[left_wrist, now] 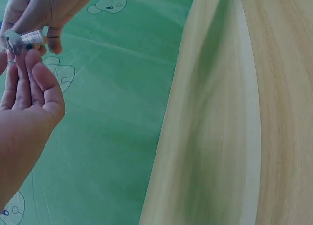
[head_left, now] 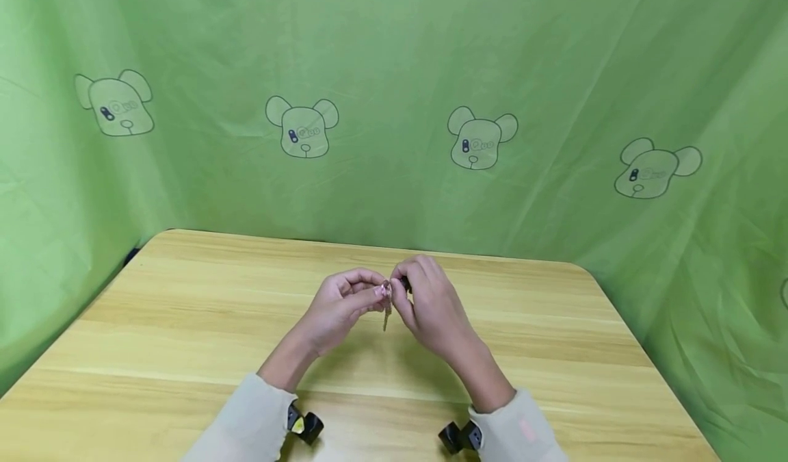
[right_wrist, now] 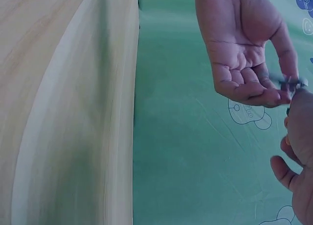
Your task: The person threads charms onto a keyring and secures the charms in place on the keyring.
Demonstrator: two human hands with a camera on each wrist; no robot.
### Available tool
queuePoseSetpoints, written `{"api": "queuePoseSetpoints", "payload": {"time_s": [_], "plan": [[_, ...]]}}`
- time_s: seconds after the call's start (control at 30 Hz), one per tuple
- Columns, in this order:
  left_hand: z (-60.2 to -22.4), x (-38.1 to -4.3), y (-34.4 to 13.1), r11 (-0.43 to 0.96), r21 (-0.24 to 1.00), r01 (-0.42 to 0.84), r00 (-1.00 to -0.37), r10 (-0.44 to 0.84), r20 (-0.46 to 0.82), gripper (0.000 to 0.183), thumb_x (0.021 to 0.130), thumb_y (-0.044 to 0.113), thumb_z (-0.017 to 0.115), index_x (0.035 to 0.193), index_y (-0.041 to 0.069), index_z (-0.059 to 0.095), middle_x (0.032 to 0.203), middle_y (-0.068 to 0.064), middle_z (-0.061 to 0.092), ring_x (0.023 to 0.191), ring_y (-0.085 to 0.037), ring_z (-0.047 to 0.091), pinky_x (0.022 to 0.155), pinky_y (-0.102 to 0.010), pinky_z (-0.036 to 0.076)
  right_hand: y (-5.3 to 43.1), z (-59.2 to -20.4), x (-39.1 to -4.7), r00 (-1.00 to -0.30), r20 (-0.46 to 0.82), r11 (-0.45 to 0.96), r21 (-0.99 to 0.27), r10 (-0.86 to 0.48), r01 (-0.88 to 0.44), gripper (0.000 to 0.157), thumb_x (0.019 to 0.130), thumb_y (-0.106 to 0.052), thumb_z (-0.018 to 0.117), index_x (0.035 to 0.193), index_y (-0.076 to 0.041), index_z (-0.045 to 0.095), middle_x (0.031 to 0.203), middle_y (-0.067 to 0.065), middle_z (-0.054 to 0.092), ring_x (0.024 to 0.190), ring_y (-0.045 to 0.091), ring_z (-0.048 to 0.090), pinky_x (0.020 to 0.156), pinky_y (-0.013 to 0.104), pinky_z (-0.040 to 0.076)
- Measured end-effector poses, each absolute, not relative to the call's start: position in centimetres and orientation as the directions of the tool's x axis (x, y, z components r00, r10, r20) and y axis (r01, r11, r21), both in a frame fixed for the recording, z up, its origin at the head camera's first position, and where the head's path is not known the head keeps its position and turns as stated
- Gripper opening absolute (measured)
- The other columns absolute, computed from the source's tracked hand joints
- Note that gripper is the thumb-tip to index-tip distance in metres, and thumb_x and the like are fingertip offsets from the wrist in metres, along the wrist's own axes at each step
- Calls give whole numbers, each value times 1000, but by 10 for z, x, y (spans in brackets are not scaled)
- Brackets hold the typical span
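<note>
Over the middle of the table, my left hand (head_left: 335, 308) and right hand (head_left: 431, 304) meet fingertip to fingertip at a small ornament (head_left: 386, 289). It has a pinkish part, and a thin gold-brown strand (head_left: 386, 315) hangs from it. My left thumb and fingers pinch the ornament. Beside it, my right thumb and forefinger grip a small black piece (head_left: 405, 283). In the left wrist view a short pale cylinder (left_wrist: 33, 37) and a grey loop (left_wrist: 12, 39) show between the fingertips. Blurred and partly covered by fingers, the ornament's exact kind I cannot tell.
Below both hands lies the wood-grain table (head_left: 185, 325). A green curtain (head_left: 382, 195) printed with bear heads hangs behind it and at both sides. Black wrist cameras stick out from the left sleeve (head_left: 249, 414) and the right sleeve (head_left: 520, 428).
</note>
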State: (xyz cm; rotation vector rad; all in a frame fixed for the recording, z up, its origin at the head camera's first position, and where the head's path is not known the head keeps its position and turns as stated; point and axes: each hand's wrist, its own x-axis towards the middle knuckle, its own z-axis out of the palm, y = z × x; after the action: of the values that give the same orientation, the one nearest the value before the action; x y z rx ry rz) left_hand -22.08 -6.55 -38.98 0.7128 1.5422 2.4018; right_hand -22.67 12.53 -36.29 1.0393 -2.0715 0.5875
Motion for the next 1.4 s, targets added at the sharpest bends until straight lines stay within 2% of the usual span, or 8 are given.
{"api": "queuePoseSetpoints", "payload": {"time_s": [0.2,0.4,0.7,0.83,1.0,1.13,1.27,1.4], "plan": [[-389,-219,-63,-392,906,161,-875,367,314,9,97,2,64,105,4,69,100,-7,74,93,-17,70,94,-34,57,126,-365,-227,-449,788,620,-110,-422,-777,5,95,-4,60,97,0,58,93,9,58,85,23,53,70,33,49],[-389,-217,-61,-320,922,218,-885,332,325,12,97,4,68,107,-3,69,101,-9,74,94,-19,71,95,-38,58,125,-366,-229,-433,799,628,-91,-417,-773,5,95,-3,62,97,0,59,92,10,58,85,24,54,70,34,50],[-385,-216,-62,-243,942,233,-884,350,309,17,102,8,61,109,-8,64,100,-8,69,96,-18,67,98,-37,55,125,-367,-230,-400,808,612,-62,-433,-788,7,94,-2,64,98,2,59,93,12,58,85,26,54,71,36,49],[-382,-216,-66,-198,947,253,-884,352,309,19,103,10,59,108,-8,64,97,-6,69,94,-17,66,94,-34,56,127,-365,-231,-383,800,592,-44,-462,-805,7,98,-5,59,99,2,59,95,12,58,88,28,54,77,39,48],[-376,-215,-69,-198,951,237,-880,372,296,16,104,11,56,101,-4,63,93,-4,66,89,-15,63,83,-28,55,129,-362,-231,-356,797,578,-11,-488,-816,19,106,-14,49,101,1,60,97,11,58,89,28,54,78,40,46],[-375,-214,-71,-219,950,223,-857,420,299,15,103,10,54,98,0,64,91,-4,65,87,-15,62,80,-26,53,129,-361,-231,-326,801,569,23,-503,-822,25,110,-18,44,101,-1,59,98,11,59,90,28,54,77,40,45],[-374,-215,-75,-203,947,248,-827,464,317,15,103,8,55,98,-3,64,90,-4,65,86,-14,63,82,-27,54,129,-359,-229,-310,788,568,61,-532,-820,30,112,-22,41,100,-2,60,100,11,60,92,29,55,77,40,46],[-372,-216,-79,-100,941,322,-806,492,328,16,103,7,57,99,-5,65,89,-5,66,84,-16,63,79,-26,55,129,-356,-227,-301,769,573,102,-564,-813,32,112,-24,38,100,-4,61,101,10,63,92,28,55,78,41,46]]}}
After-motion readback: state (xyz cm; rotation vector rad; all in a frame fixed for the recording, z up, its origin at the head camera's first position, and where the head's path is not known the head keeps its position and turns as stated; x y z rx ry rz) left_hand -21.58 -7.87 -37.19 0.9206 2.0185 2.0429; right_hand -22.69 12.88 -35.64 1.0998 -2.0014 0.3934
